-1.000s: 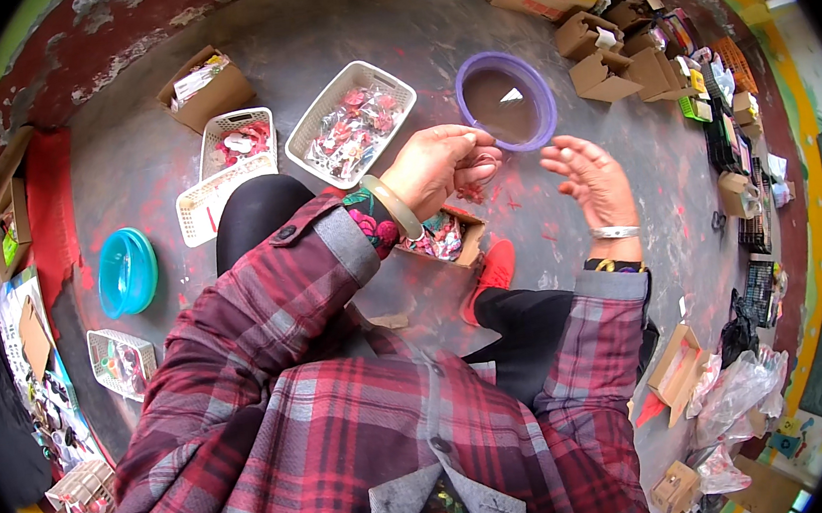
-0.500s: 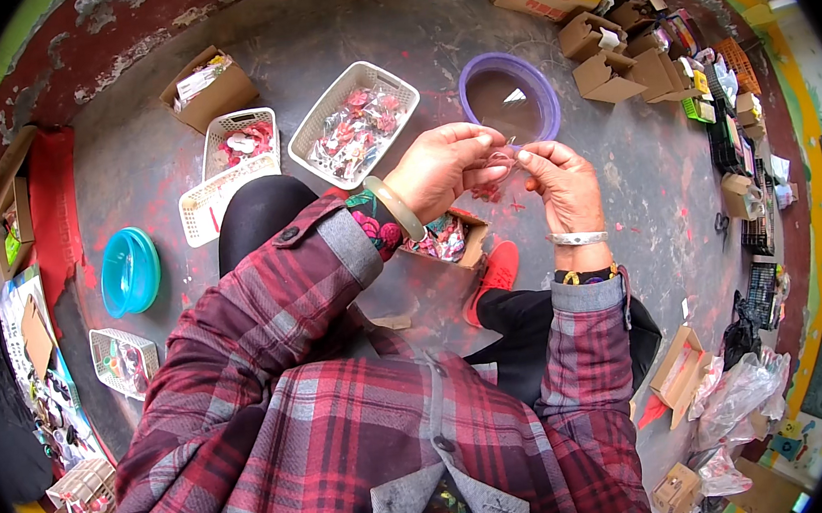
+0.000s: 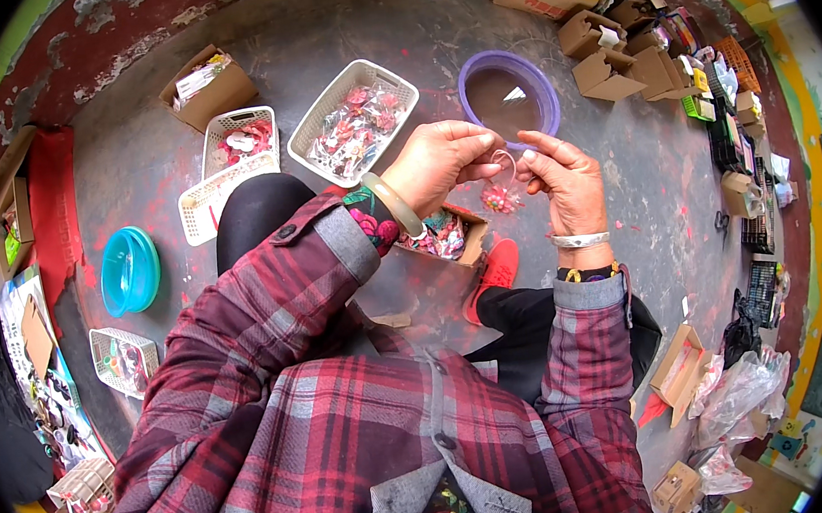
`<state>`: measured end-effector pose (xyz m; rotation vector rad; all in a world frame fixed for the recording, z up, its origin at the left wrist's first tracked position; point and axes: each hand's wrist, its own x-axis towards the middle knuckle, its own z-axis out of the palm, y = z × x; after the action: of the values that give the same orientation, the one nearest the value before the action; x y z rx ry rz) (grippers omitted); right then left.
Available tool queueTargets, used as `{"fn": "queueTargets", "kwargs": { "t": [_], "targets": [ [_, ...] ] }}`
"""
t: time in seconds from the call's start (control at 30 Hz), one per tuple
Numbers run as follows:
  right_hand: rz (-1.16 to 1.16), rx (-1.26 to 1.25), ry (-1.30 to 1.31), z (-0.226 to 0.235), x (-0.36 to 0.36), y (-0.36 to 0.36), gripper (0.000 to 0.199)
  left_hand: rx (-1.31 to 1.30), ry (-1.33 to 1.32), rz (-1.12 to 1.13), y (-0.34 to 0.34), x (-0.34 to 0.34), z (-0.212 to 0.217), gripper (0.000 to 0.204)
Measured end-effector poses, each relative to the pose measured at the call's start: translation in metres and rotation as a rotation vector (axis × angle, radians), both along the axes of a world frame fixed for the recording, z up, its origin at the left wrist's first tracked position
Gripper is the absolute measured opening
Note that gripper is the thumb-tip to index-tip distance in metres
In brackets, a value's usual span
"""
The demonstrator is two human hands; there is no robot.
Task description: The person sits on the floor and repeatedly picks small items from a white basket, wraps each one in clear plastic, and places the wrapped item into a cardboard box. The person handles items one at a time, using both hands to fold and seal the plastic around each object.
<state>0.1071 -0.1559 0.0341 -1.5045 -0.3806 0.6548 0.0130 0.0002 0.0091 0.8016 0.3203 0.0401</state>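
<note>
My left hand (image 3: 438, 160) and my right hand (image 3: 563, 176) meet above my knees, pinching a small pink trinket (image 3: 498, 197) on a thin clear loop between their fingertips. A pale bangle circles my left wrist and a silver one my right. Just below the hands lies a small open cardboard box (image 3: 449, 235) full of pink pieces. Beyond the hands stands a purple bowl (image 3: 472, 72), and to its left a white basket (image 3: 312, 127) of wrapped pink items.
Two more white baskets (image 3: 214, 192) lie left of my knee, with a brown box (image 3: 213, 92) behind them. A blue lidded tub (image 3: 129, 269) sits at left. Several cardboard boxes (image 3: 612, 70) and plastic bags (image 3: 740, 387) crowd the right side of the concrete floor.
My right hand swung in from the right to meet my left hand. Both hands now hold the small pink trinket between them, slightly lower than before.
</note>
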Motion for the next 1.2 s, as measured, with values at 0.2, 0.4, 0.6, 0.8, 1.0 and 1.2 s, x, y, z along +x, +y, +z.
{"fn": "queueTargets", "kwargs": {
  "t": [0.2, 0.4, 0.6, 0.8, 1.0, 1.2],
  "targets": [
    [0.019, 0.041, 0.068, -0.001, 0.003, -0.002, 0.02, -0.064, -0.048, -0.015, 0.003, -0.001, 0.001, 0.021],
    [0.061, 0.106, 0.095, -0.006, 0.005, -0.004, 0.015, -0.055, -0.034, -0.025, 0.006, -0.003, 0.008, 0.021],
    [0.091, 0.168, 0.149, -0.01, 0.007, -0.004, 0.011, -0.08, -0.069, -0.014, 0.007, -0.003, 0.003, 0.018],
    [0.086, 0.178, 0.138, -0.008, 0.006, -0.001, 0.01, -0.095, -0.081, -0.018, 0.008, -0.003, 0.005, 0.02],
    [0.06, 0.134, 0.073, -0.008, 0.004, 0.0, 0.01, 0.008, -0.073, 0.0, 0.006, -0.003, 0.006, 0.024],
    [0.051, 0.101, 0.028, -0.007, 0.003, -0.001, 0.01, 0.045, -0.052, 0.013, 0.005, -0.003, 0.006, 0.023]
  ]
}}
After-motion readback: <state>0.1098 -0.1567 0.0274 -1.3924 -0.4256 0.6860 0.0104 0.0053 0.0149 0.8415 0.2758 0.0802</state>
